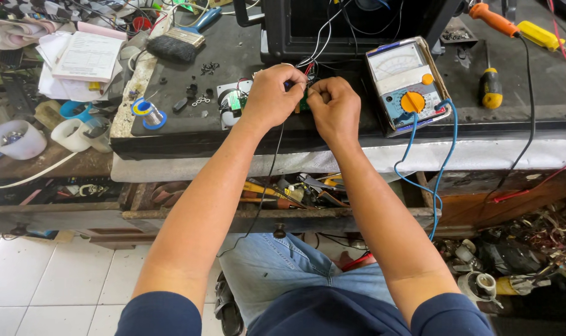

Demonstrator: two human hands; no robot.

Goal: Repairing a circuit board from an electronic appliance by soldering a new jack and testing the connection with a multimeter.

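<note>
Head view: both hands meet at the front edge of the dark worktop [190, 124], just left of the analogue multimeter w/ orange dial and cardboard-edged case [408, 84], which serves as the landmark here. Left hand [272, 96] is clenched around a small green circuit board [303, 103], mostly hidden betw. the two fists; red and white wires [307, 65] rise from it toward the black box [351, 28] behind and left of the meter. Right hand [334, 109] is curled tight, thumb and forefinger pinched at the board's edge; what exactly it pinches can't be told. The fists touch each other.

Blue lead [445, 155] drops from the meter's front over the worktop edge. Right of the meter: a yellow-and-black screwdriver [491, 88] lying flat, and further back an orange-handled tool [494, 18]. Well left of the meter: a small white round part w/ green label [232, 102] just beside the left hand, then a solder spool w/ blue rim [148, 114], and behind it a black-bristled brush w/ blue handle [183, 38]. Below the meter, an open wooden drawer [283, 218] full of tools.
</note>
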